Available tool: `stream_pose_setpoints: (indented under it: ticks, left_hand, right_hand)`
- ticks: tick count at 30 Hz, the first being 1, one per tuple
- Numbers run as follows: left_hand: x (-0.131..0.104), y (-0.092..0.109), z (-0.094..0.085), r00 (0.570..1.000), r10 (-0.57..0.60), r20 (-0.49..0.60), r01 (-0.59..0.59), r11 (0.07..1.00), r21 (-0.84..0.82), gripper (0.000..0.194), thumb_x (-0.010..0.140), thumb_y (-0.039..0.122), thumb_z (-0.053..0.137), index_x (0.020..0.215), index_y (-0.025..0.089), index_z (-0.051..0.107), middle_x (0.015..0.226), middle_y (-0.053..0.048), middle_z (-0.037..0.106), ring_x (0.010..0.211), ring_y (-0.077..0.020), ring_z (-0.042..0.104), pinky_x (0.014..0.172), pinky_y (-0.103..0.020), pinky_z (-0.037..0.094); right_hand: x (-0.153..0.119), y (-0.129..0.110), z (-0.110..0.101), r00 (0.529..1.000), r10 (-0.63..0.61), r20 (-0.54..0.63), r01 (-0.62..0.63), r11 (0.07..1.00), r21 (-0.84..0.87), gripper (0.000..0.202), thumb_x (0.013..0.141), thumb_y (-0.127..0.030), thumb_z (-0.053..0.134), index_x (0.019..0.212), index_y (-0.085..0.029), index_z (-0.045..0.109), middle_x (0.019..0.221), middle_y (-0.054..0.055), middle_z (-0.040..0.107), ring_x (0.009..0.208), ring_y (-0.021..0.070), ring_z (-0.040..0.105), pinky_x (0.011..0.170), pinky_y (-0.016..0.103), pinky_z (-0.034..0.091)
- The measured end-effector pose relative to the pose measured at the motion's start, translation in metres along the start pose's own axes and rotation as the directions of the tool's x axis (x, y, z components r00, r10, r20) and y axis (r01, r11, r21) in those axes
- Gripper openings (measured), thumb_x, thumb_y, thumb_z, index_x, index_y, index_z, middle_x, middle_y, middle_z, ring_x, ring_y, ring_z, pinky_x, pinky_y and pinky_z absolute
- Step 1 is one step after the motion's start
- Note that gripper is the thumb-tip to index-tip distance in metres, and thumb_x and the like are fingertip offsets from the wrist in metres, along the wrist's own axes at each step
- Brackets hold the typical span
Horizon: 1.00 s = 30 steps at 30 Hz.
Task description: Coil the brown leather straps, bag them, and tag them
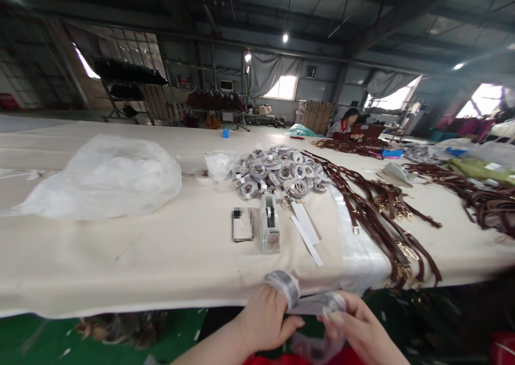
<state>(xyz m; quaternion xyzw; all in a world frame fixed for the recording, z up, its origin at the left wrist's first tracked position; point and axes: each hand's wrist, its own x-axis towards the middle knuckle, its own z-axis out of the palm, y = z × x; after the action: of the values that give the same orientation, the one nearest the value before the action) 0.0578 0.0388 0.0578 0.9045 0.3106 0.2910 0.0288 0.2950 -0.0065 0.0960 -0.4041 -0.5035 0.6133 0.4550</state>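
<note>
A wrapped strap (pixel 286 285) is circling the left hand (pixel 266 312) at its one o'clock, thumb spread, while the right hand (pixel 354 321) is pinching it at ten o'clock.

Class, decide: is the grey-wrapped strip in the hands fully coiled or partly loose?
Partly loose: the strip loops over the left hand, while a stretch reaches the right hand.

1. Left hand (pixel 267 314) – fingers reaching forward, largely hidden; thumb (pixel 293 325) pointing right; bare forearm (pixel 217 346) slanting in from lower left.
2. Right hand (pixel 352 319) – near the left, thumb and fingers pinched; forearm (pixel 388 349) coming from lower right.
</note>
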Motion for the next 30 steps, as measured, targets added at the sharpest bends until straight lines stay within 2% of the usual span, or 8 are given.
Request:
stream_pose_setpoints:
  ticks: [4,6,11,14,17,21,25,30]
  left_hand:
    - [0.017,0.02,-0.016,0.96,-0.194,0.2,0.228,0.959,-0.166,0.061,0.1,0.054,0.025,0.097,0.009,0.067,0.088,-0.021,0.071,0.081,-0.0324,0.067,0.074,-0.045,0.054]
    - [0.022,0.024,-0.023,0.911,-0.243,0.332,0.37,0.837,-0.402,0.063,0.1,0.055,0.023,0.085,0.014,0.068,0.071,-0.013,0.067,0.065,-0.0241,0.064,0.064,-0.035,0.052]
    - [0.015,0.023,-0.013,0.709,-0.044,0.704,0.702,-0.042,-0.71,0.073,0.096,0.066,0.023,0.065,0.014,0.065,0.034,0.002,0.043,0.028,-0.0123,0.037,0.038,-0.025,0.038]
    - [0.013,0.02,-0.004,0.686,0.064,0.725,0.675,-0.428,-0.601,0.079,0.097,0.063,0.016,0.056,0.013,0.063,0.026,0.001,0.037,0.022,-0.0119,0.03,0.033,-0.025,0.036]
    - [0.02,0.017,-0.014,0.724,0.038,0.689,0.548,-0.638,-0.541,0.079,0.1,0.056,0.015,0.06,0.011,0.066,0.025,0.004,0.032,0.021,-0.0098,0.021,0.034,-0.024,0.04]
    - [0.033,0.012,-0.041,0.756,-0.049,0.652,0.403,-0.751,-0.523,0.077,0.103,0.053,0.018,0.065,0.009,0.069,0.027,0.008,0.029,0.022,-0.0064,0.011,0.037,-0.022,0.042]
    - [0.038,0.006,-0.056,0.812,-0.117,0.572,0.292,-0.767,-0.572,0.077,0.104,0.052,0.018,0.067,0.008,0.069,0.028,0.009,0.026,0.024,-0.0052,0.008,0.039,-0.02,0.042]
    - [0.047,-0.001,-0.065,0.848,-0.249,0.468,0.199,-0.669,-0.716,0.069,0.1,0.059,0.034,0.087,0.004,0.072,0.037,0.009,0.032,0.029,-0.0048,0.022,0.052,-0.023,0.048]
  right_hand:
    - [0.007,-0.014,-0.004,0.998,0.009,-0.055,-0.011,0.999,-0.034,0.036,0.078,-0.049,0.077,0.068,-0.015,0.07,0.054,0.0,0.061,0.051,0.0115,0.048,0.054,0.024,0.037]
    - [0.012,-0.011,-0.007,0.996,0.007,-0.088,-0.019,0.99,-0.142,0.04,0.079,-0.05,0.076,0.062,-0.015,0.067,0.054,0.0,0.06,0.054,0.0122,0.048,0.056,0.024,0.037]
    - [0.019,0.012,-0.008,0.991,-0.023,-0.135,-0.035,0.908,-0.418,0.041,0.082,-0.058,0.07,0.084,-0.017,0.076,0.084,0.009,0.075,0.081,0.0256,0.065,0.078,0.035,0.051]
    - [0.013,0.028,-0.002,0.995,0.012,-0.1,-0.045,0.94,-0.339,0.052,0.087,-0.064,0.058,0.104,-0.019,0.077,0.107,0.013,0.076,0.101,0.0315,0.067,0.093,0.043,0.051]
    - [0.008,0.041,0.004,0.999,0.008,-0.04,-0.016,0.975,-0.221,0.061,0.085,-0.068,0.058,0.12,-0.019,0.07,0.115,0.014,0.073,0.109,0.0335,0.065,0.095,0.046,0.051]
    - [0.015,0.05,0.002,0.993,-0.081,-0.084,0.04,0.91,-0.412,0.06,0.073,-0.042,0.078,0.126,-0.018,0.064,0.124,0.015,0.07,0.116,0.0345,0.063,0.103,0.045,0.047]
    - [0.027,0.052,-0.003,0.964,-0.18,-0.194,0.033,0.809,-0.587,0.039,0.082,-0.036,0.066,0.117,-0.019,0.068,0.116,0.013,0.073,0.11,0.0319,0.066,0.099,0.042,0.048]
    - [0.018,0.046,0.015,0.987,0.131,0.093,-0.061,0.84,-0.538,0.031,0.09,-0.045,0.059,0.085,-0.019,0.076,0.08,0.005,0.074,0.075,0.0235,0.067,0.072,0.031,0.052]
